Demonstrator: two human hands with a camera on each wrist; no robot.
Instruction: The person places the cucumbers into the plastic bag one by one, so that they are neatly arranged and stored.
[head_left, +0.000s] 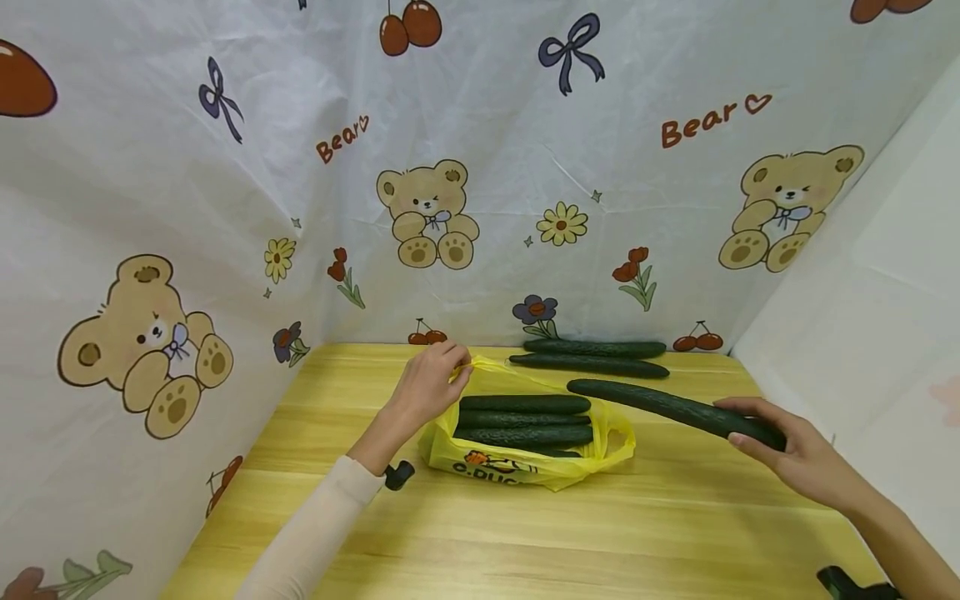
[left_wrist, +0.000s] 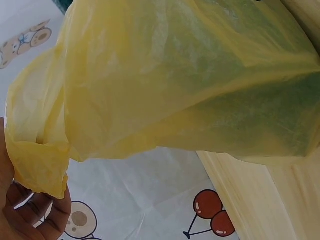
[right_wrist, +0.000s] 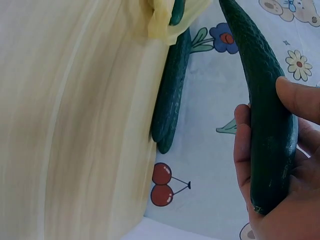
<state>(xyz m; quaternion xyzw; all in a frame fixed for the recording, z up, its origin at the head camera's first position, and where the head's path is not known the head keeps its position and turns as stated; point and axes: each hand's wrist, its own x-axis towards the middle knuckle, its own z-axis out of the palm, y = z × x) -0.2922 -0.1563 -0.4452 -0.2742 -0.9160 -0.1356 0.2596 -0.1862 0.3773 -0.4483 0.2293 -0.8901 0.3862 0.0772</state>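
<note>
Cucumber point(head_left: 675, 407), one, held up to the right of a yellow plastic bag point(head_left: 558, 473) in a right hand point(head_left: 795, 450), with fingers and thumb curled firmly round the end farther from the bag and the other end pointing back toward it. At the bag's upper left rim, one left hand point(head_left: 431, 379), with thumb and fingertips pinched together on the thin plastic. Inside the bag, stacked lengthwise, at least four packed cucumbers point(head_left: 525, 421), three in plain sight and one mostly hidden by the front wall. Behind the bag, two loose cucumbers point(head_left: 589, 364), lying nearly parallel. At the bag's right end, one handle loop point(head_left: 628, 433), gaping. Beneath the bag, one wood-grain tabletop point(head_left: 675, 517). Beyond the bag, a white printed cloth point(head_left: 502, 108) with three teddy bears point(head_left: 427, 217), two red "Bear" captions point(head_left: 697, 125) and two whole bows point(head_left: 572, 48). Left of the bag, one cream sleeve point(head_left: 322, 517) and one small black device point(head_left: 400, 475); at far lower right of it, a second black device point(head_left: 847, 583).
</note>
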